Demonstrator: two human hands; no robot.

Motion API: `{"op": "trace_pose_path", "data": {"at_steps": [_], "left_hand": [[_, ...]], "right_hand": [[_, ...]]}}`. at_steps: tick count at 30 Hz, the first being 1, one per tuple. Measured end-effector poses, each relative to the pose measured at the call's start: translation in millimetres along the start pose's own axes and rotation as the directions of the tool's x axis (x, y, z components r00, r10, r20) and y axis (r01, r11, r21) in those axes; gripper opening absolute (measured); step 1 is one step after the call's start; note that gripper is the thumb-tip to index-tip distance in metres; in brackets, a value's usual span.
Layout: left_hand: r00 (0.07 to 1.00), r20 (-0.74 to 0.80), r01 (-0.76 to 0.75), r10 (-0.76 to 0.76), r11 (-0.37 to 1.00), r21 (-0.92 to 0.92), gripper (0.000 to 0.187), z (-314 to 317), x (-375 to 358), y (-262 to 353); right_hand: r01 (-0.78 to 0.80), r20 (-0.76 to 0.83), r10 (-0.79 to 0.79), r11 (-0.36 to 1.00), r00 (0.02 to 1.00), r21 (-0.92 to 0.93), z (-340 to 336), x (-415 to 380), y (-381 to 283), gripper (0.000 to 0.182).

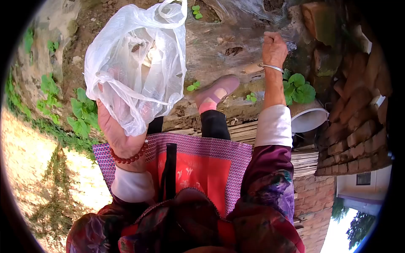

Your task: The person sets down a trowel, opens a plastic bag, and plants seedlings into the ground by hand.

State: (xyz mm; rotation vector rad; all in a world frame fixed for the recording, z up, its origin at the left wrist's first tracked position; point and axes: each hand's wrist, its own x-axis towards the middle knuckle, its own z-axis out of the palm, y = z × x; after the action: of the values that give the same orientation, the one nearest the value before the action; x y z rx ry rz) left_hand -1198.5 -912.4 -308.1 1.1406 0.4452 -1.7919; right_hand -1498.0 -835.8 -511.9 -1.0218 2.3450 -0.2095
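My left hand point(120, 133), with a red bead bracelet at its wrist, is closed on a thin white plastic bag point(126, 90). The bag hangs open, and a pale lump point(151, 57) shows inside it, too blurred to name. Some of the left fingers are hidden behind the plastic. Out to the front right, my right hand point(274, 47) is closed in a fist above the film-covered soil, a silver bangle point(272, 67) at its wrist. A small shiny bit shows beside its knuckles; I cannot make out whether the hand holds it.
Clear plastic film point(236, 33) covers the soil, with holes in it. Leafy seedlings point(301, 88) grow by my right forearm, and more plants point(82, 114) at the left. A white bucket point(310, 120), stacked bricks point(358, 143) and my shoe point(221, 87) are close by. A red apron point(196, 168) covers my lap.
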Motion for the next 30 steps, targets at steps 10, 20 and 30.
{"op": "trace_pose_path", "data": {"at_steps": [10, 20, 30], "left_hand": [[0.983, -0.180, -0.007, 0.027, 0.994, 0.110, 0.043, -2.3, -1.2, -2.6], [0.978, -0.176, -0.058, 0.113, 0.955, 0.289, 0.040, -6.0, -3.8, -0.7], [0.896, -0.109, -0.105, 0.431, 0.442, 0.891, 0.039, 3.9, -0.7, -2.5]], "right_hand": [[-0.076, 0.202, 0.065, 0.996, 0.977, 0.048, 74.2, -97.7, 8.8, 0.014], [-0.376, -0.004, 0.386, 0.900, 0.922, 0.221, 24.0, -76.4, 34.5, 0.023], [-0.608, 0.303, 0.697, 0.238, 0.650, 0.757, 48.8, -87.3, 63.4, 0.037]]}}
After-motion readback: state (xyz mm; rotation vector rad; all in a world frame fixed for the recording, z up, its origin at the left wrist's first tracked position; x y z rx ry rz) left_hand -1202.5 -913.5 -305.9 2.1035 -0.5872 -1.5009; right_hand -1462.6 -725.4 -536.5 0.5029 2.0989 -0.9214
